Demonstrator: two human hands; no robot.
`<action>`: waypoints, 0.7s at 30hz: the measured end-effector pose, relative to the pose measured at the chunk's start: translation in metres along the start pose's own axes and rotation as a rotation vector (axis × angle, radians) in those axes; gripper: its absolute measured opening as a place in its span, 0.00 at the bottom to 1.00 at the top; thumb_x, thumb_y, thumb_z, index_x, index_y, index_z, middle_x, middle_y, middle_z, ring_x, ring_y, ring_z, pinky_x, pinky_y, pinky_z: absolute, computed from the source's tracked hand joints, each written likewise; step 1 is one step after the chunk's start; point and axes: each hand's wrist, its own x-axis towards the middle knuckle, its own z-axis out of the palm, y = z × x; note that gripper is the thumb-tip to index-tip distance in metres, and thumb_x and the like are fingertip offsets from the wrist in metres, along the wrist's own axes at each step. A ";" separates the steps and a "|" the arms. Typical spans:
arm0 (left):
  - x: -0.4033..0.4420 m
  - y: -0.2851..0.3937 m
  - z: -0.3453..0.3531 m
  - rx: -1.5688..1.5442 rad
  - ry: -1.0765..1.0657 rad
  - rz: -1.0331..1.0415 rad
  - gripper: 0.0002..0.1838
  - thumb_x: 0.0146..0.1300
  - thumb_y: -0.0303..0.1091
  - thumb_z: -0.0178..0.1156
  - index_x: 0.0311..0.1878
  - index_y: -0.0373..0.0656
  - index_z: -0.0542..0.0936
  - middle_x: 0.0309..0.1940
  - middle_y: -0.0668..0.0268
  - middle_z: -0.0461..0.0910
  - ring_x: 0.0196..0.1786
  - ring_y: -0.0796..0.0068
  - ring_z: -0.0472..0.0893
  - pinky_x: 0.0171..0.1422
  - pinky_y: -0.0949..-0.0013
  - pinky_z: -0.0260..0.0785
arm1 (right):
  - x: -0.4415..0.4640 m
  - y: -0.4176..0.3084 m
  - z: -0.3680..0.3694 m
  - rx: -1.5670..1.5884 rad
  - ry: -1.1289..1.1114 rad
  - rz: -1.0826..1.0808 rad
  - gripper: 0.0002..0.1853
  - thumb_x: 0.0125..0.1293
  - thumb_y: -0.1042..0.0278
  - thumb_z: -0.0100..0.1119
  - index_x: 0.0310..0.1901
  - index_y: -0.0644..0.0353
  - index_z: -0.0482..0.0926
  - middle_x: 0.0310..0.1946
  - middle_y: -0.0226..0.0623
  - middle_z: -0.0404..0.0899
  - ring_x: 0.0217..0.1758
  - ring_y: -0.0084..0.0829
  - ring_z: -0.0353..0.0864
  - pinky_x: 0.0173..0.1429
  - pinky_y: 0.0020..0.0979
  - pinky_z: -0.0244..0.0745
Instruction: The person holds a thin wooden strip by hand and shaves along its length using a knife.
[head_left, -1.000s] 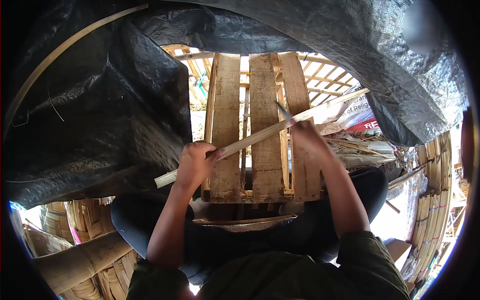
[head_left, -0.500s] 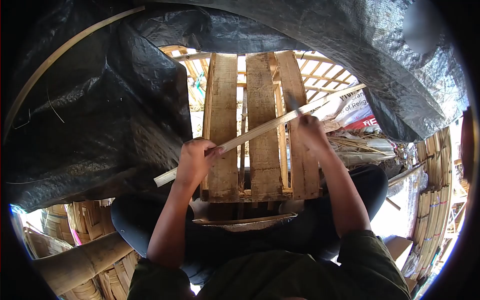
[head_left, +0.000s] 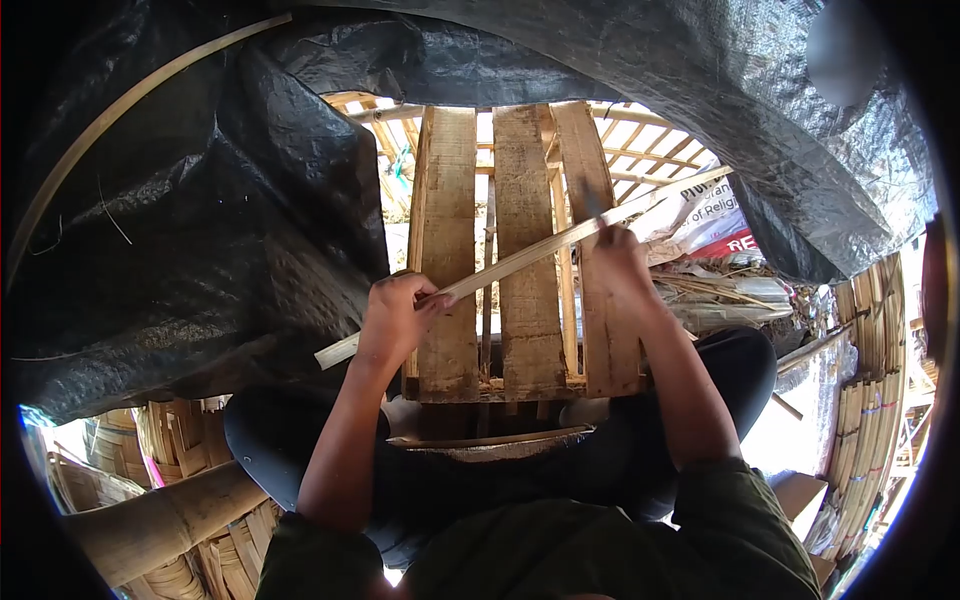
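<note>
The strip [head_left: 525, 261] slants between the hands above the slatted desk [head_left: 530, 350]. The left hand [head_left: 400, 305] is clamped round it, a short end jutting behind; the right hand [head_left: 620, 260] is closed on a blurred knife [head_left: 591, 200] at the strip. It looks light, stiff but springy, perhaps splintery, best gripped where the left hand sits, clear of the blade.

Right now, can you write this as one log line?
left hand: grips pale strip | right hand: holds dark tool, blurred | strip: slants across wooden slats
</note>
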 end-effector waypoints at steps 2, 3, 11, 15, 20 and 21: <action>0.001 -0.005 0.004 -0.005 0.005 0.008 0.14 0.57 0.36 0.75 0.29 0.35 0.82 0.24 0.59 0.79 0.26 0.70 0.80 0.31 0.67 0.69 | 0.013 0.014 0.019 0.040 0.091 0.074 0.22 0.77 0.56 0.45 0.45 0.73 0.77 0.32 0.66 0.81 0.34 0.58 0.84 0.40 0.51 0.77; 0.001 -0.006 0.006 -0.008 0.008 0.019 0.15 0.57 0.36 0.75 0.28 0.35 0.82 0.24 0.59 0.79 0.26 0.70 0.80 0.31 0.67 0.69 | 0.008 0.028 0.042 -0.012 0.068 -0.038 0.23 0.78 0.56 0.44 0.43 0.73 0.78 0.30 0.65 0.81 0.30 0.58 0.83 0.34 0.50 0.76; 0.003 -0.005 0.002 -0.034 -0.017 -0.011 0.14 0.58 0.35 0.75 0.29 0.35 0.82 0.24 0.60 0.79 0.26 0.73 0.81 0.31 0.68 0.70 | 0.007 0.036 0.061 -0.040 -0.009 -0.114 0.25 0.79 0.56 0.41 0.37 0.72 0.78 0.23 0.55 0.80 0.21 0.46 0.80 0.23 0.42 0.69; 0.002 -0.005 0.004 -0.034 -0.010 -0.032 0.14 0.58 0.35 0.75 0.29 0.35 0.82 0.25 0.60 0.79 0.26 0.72 0.81 0.32 0.68 0.71 | 0.001 0.001 0.014 0.214 0.009 0.124 0.23 0.79 0.57 0.41 0.41 0.72 0.77 0.23 0.41 0.75 0.20 0.27 0.74 0.22 0.38 0.71; 0.002 -0.001 0.001 -0.011 -0.036 -0.055 0.14 0.57 0.34 0.75 0.30 0.35 0.82 0.26 0.59 0.80 0.26 0.72 0.81 0.32 0.68 0.71 | -0.005 0.002 0.020 0.354 -0.190 0.267 0.18 0.80 0.56 0.37 0.49 0.64 0.71 0.22 0.33 0.69 0.18 0.26 0.70 0.20 0.35 0.70; 0.002 -0.003 0.002 -0.016 -0.016 -0.038 0.13 0.57 0.34 0.75 0.30 0.35 0.82 0.26 0.59 0.80 0.26 0.72 0.81 0.32 0.68 0.71 | -0.005 0.002 0.018 0.276 -0.025 0.160 0.20 0.80 0.56 0.39 0.46 0.68 0.73 0.25 0.43 0.74 0.21 0.32 0.75 0.23 0.37 0.71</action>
